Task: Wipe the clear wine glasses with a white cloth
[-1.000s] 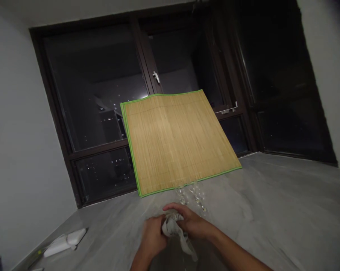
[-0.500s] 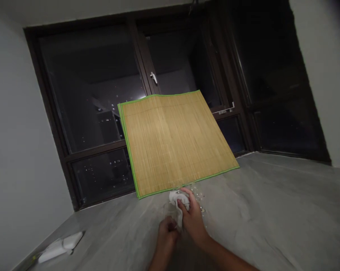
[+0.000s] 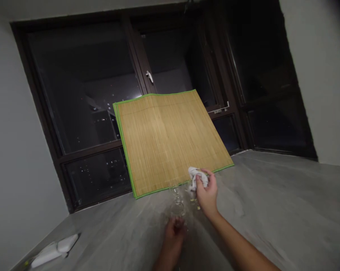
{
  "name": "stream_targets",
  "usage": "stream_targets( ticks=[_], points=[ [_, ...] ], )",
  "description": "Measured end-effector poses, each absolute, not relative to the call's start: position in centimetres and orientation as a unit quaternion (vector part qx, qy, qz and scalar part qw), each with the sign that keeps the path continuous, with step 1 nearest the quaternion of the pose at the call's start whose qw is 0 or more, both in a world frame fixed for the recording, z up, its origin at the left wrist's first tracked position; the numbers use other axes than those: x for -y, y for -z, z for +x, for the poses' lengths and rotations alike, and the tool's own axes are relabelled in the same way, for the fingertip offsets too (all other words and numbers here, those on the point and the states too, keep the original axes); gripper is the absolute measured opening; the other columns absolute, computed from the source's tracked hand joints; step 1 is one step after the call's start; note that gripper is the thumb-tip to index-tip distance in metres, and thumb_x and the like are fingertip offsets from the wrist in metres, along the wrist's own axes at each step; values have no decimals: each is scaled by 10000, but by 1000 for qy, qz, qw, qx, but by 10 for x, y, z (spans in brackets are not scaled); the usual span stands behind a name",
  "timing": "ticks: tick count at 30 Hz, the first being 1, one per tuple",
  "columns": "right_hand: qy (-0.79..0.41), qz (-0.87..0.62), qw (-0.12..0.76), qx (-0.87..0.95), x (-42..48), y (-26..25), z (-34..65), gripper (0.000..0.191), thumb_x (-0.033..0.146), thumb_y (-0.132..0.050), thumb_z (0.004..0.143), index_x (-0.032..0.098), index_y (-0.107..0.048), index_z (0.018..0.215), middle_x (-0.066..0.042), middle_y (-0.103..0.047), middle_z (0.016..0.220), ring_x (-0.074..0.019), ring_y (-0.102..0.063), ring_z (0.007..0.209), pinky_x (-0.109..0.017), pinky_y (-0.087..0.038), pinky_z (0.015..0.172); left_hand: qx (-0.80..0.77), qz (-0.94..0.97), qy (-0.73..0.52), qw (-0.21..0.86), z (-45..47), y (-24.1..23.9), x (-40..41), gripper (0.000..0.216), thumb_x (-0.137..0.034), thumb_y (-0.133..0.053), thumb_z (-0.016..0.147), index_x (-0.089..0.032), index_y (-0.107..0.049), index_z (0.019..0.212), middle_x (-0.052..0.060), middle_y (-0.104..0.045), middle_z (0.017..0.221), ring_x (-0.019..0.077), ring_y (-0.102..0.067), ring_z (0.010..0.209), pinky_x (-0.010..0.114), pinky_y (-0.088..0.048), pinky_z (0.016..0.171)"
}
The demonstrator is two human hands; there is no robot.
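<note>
My right hand [image 3: 208,192] is closed round a crumpled white cloth [image 3: 197,178], raised before the lower edge of a bamboo mat [image 3: 170,139] with green trim. Lower and to the left, my left hand [image 3: 174,229] is closed, its fingers at the near end of a clear glass vessel [image 3: 177,207]. The vessel is see-through and blurred, so its full shape cannot be made out; a round rim shows. Small shiny, yellowish bits [image 3: 196,205] lie just right of it, under the cloth.
The mat leans against a dark-framed window [image 3: 85,94] with a white handle [image 3: 149,76]. On the grey marbled ledge [image 3: 271,203], a white wrapped bundle [image 3: 55,250] lies at lower left. Pale walls [image 3: 12,131] stand on both sides.
My right hand has lifted the cloth up and to the right, off the glass vessel. My left hand has shifted slightly right with the vessel, which is now more visible.
</note>
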State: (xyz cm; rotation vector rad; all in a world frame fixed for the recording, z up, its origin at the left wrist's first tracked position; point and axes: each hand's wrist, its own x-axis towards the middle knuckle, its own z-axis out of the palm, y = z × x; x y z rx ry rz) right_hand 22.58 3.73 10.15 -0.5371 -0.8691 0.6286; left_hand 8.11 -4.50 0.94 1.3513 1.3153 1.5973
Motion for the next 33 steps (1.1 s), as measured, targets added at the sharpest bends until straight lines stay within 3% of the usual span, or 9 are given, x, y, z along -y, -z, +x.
stream_targets(
  ticks=[5,10,13,16,20,27,33],
  points=[
    [-213,-333,840,372,-84,-80,254,390,423,-582,842,177,-539,1142,-99,-648,1051,-219,-632,921,-355,-499,837,-544,549,-561,296,89,7,30,308,-410,-752,640,-182,-684,836,65,-705,852,247,-643,855,355,-494,825],
    [-178,-418,789,414,-104,-50,261,384,386,-502,863,187,-537,1189,-114,-668,1081,-239,-634,958,-361,-475,851,-596,619,-477,187,91,6,19,216,-354,-627,726,-178,-701,826,96,-702,956,268,-646,936,379,-490,887],
    [-166,-478,745,436,-111,-37,267,399,348,-455,875,189,-530,1233,-117,-686,1078,-246,-639,951,-337,-461,820,-634,670,-377,81,87,-1,24,263,-338,-648,731,-188,-732,930,107,-676,1116,281,-594,1100,390,-424,1014],
    [-168,-561,664,465,-119,-25,273,425,302,-413,897,184,-505,1295,-116,-701,1057,-245,-652,914,-312,-438,774,-662,696,-277,5,75,-9,36,458,-430,-693,731,-229,-711,1143,103,-610,1312,309,-491,1270,432,-307,1132],
    [-189,-625,570,498,-130,-14,275,434,266,-399,929,184,-474,1348,-91,-715,952,-229,-661,822,-291,-407,713,-648,735,-200,5,57,-14,45,585,-525,-634,790,-261,-625,1312,96,-529,1448,301,-397,1385,472,-152,1211],
    [-183,-626,553,519,-132,-14,272,408,246,-427,939,184,-496,1336,-84,-710,943,-219,-660,817,-279,-398,706,-641,747,-173,18,64,-18,37,660,-566,-591,810,-310,-520,1414,72,-449,1535,326,-303,1454,566,-7,1211],
    [-179,-629,545,525,-130,-16,274,399,241,-426,944,187,-499,1332,-89,-711,940,-221,-663,831,-276,-404,709,-673,728,-127,37,71,-24,29,708,-609,-593,783,-345,-486,1432,50,-403,1565,365,-219,1485,660,-3,1165]
  ],
)
